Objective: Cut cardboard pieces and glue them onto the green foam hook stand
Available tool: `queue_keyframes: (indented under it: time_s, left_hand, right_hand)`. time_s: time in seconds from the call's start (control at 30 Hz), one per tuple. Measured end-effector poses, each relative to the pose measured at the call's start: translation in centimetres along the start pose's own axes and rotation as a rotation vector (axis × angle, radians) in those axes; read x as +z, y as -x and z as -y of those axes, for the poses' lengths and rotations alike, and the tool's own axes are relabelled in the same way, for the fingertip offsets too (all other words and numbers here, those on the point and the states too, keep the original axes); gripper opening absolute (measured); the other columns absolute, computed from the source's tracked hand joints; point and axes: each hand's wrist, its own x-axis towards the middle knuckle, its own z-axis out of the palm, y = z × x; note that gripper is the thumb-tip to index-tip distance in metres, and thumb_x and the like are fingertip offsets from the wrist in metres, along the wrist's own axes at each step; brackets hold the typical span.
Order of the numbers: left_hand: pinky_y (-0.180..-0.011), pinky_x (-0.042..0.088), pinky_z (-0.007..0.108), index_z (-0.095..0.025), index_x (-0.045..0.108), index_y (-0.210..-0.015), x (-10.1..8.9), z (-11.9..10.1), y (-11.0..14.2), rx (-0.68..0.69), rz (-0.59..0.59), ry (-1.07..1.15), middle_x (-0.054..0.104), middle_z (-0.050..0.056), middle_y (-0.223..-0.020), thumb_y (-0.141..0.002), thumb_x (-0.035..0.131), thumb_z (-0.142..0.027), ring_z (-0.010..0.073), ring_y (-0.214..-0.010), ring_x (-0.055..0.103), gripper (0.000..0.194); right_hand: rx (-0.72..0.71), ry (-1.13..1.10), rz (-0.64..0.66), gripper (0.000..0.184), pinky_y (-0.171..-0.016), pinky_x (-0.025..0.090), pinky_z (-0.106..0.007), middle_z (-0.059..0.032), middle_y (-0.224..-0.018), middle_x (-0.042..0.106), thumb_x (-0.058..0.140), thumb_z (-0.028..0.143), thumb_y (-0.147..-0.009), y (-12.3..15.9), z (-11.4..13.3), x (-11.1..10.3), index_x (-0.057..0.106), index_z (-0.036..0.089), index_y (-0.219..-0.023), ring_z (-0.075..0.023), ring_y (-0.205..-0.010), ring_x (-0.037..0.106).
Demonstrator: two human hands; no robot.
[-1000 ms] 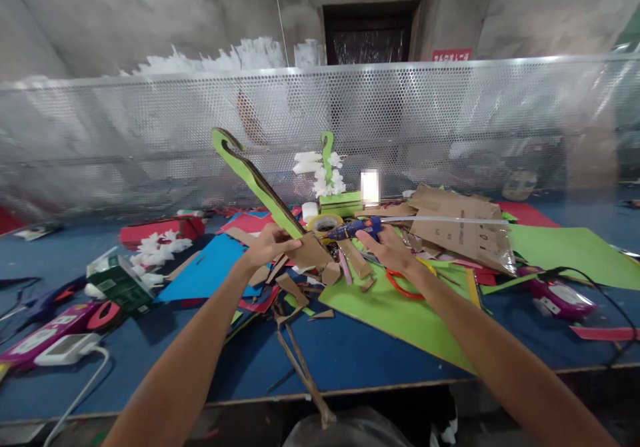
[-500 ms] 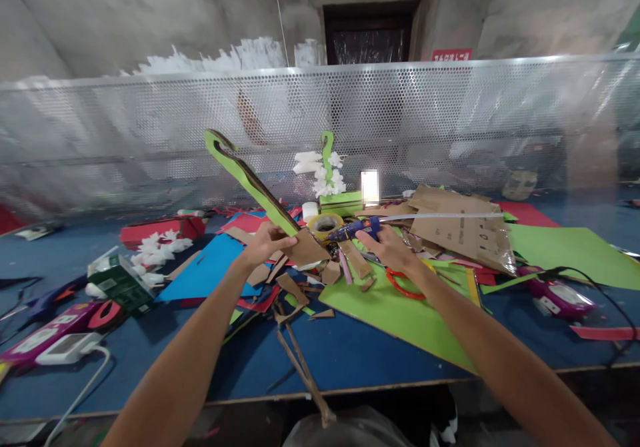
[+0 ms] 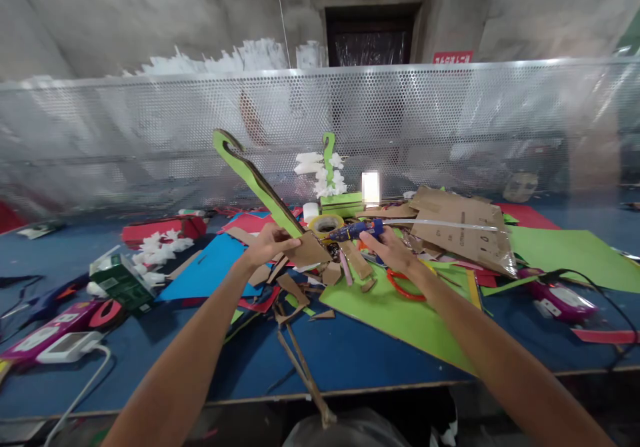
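My left hand (image 3: 270, 244) is closed on a green cardboard hook piece (image 3: 257, 184), a long strip with a curled top that leans up to the left. At its lower end is a brown cardboard panel (image 3: 307, 250). A blue glue gun (image 3: 353, 230) is gripped in my right hand (image 3: 393, 250), its nozzle pointing left at the panel's right edge. Whether the nozzle touches the cardboard I cannot tell. From the gun's back a long clear glue stick (image 3: 440, 223) sticks out to the right. Behind the nozzle lies a roll of yellow tape (image 3: 326, 224).
A green stand with white flowers (image 3: 330, 177) is at the back, before a perforated metal screen (image 3: 200, 134). Orange-handled scissors (image 3: 405, 286) lie on green card (image 3: 390, 320). Cardboard scraps (image 3: 293, 294) litter the middle. Power strips (image 3: 560, 300) and a green box (image 3: 123, 284) stand at the sides.
The hook piece has tipped slightly to the right and its curled top is a little further right. The glue gun's nozzle still points at the panel's edge, and its glue stick slants down slightly more.
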Motion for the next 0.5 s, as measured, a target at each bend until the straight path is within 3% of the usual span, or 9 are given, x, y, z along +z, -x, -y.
queue_keyframes:
  time_s: [0.1, 0.23, 0.5]
  left_hand:
    - [-0.053, 0.053, 0.026, -0.012, 0.078, -0.084, 0.54, -0.27, -0.13, 0.013, 0.034, -0.048, 0.073, 0.006, -0.069, -0.077, 0.087, -0.052, 0.0185, -0.059, 0.067, 0.042]
    - [-0.050, 0.045, 0.023, -0.012, 0.073, -0.077, 0.86, -0.62, -0.25, 0.027, 0.031, -0.140, 0.067, 0.003, -0.064, -0.079, 0.084, -0.051, 0.0146, -0.056, 0.059, 0.040]
    - [-0.050, 0.046, 0.024, -0.013, 0.072, -0.077, 0.82, -0.53, -0.47, 0.013, 0.050, -0.167, 0.067, 0.004, -0.066, -0.079, 0.081, -0.054, 0.0163, -0.058, 0.060, 0.042]
  right_hand:
    - [0.002, -0.004, -0.052, 0.050, -0.056, 0.032, -0.029, 0.0016, -0.058, 0.047, 0.053, 0.058, -0.101, 0.02, 0.26, 0.22, 0.059, 0.020, -0.069, -0.0139, -0.055, 0.042]
    - [-0.004, 0.047, -0.083, 0.051, -0.055, 0.030, -0.028, 0.0018, -0.057, 0.048, 0.052, 0.059, -0.101, -0.05, 0.11, 0.30, 0.056, 0.020, -0.067, -0.0135, -0.054, 0.042]
    - [0.010, 0.099, -0.099, 0.050, -0.056, 0.030, -0.029, 0.0019, -0.058, 0.049, 0.051, 0.060, -0.099, -0.14, 0.15, 0.50, 0.054, 0.021, -0.067, -0.0142, -0.055, 0.043]
